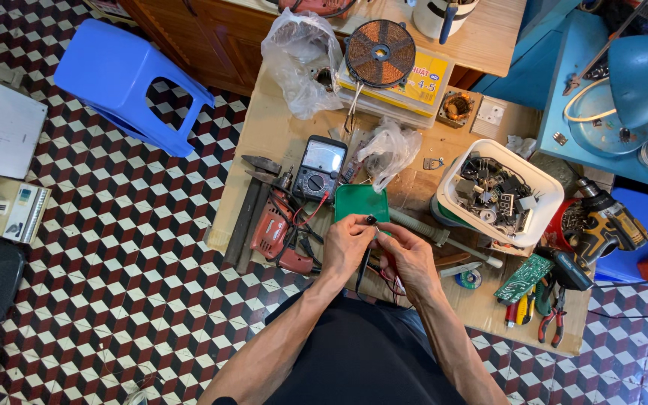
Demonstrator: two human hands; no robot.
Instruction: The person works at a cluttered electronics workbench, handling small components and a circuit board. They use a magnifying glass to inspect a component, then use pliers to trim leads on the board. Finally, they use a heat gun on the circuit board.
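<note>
Right between the fingertips sits a small dark part (371, 220), pinched from both sides, with a black lead (362, 271) hanging down from it. The left hand (346, 244) curls shut around it; the right hand (408, 255) closes on it from the other side, wrists nearly touching. Just beyond the knuckles lies a green tray (361, 201), then a multimeter (320, 168). A red drill (273, 229) crowds the left hand, a white tub of parts (501, 192) sits beyond the right. The low wooden table (275, 131) ends at the forearms.

both hands (378, 251) pinch a small black part (371, 220) over green tray (361, 201).
</note>
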